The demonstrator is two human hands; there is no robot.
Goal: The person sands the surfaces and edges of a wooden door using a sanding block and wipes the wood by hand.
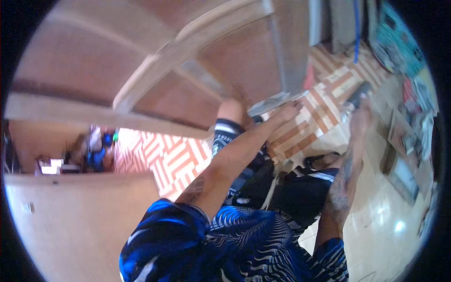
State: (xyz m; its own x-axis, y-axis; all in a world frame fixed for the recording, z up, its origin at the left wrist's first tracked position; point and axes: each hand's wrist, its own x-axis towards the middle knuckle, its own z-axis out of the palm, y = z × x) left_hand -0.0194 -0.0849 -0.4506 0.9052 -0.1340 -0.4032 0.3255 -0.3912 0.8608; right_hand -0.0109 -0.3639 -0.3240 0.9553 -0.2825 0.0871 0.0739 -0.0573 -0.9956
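In the head view, the person is crouched beside a wooden panel (pixel 239 56), and both arms reach forward, low above the striped floor (pixel 324 110). The right hand (pixel 360 117) has its fingers closed around a dark tool (pixel 361 92), which points away from the body; it is blurred, so I cannot tell its exact kind. The left hand (pixel 287 112) is near the lower edge of the panel, with the fingers bent; whether it has hold of something, and how wide it is spread, I cannot tell. For good work here, I would judge that the grip on the tool should be firm but not stiff, with the wrist kept straight. The left hand is better kept out of the line of the tool, and the bare foot (pixel 329 161) also. On the right side, a frame (pixel 405 181) and some clutter (pixel 417 105) lie near the right arm, so the elbow should not swing widely. The blue cord (pixel 356 33) beyond the tool also deserves attention.
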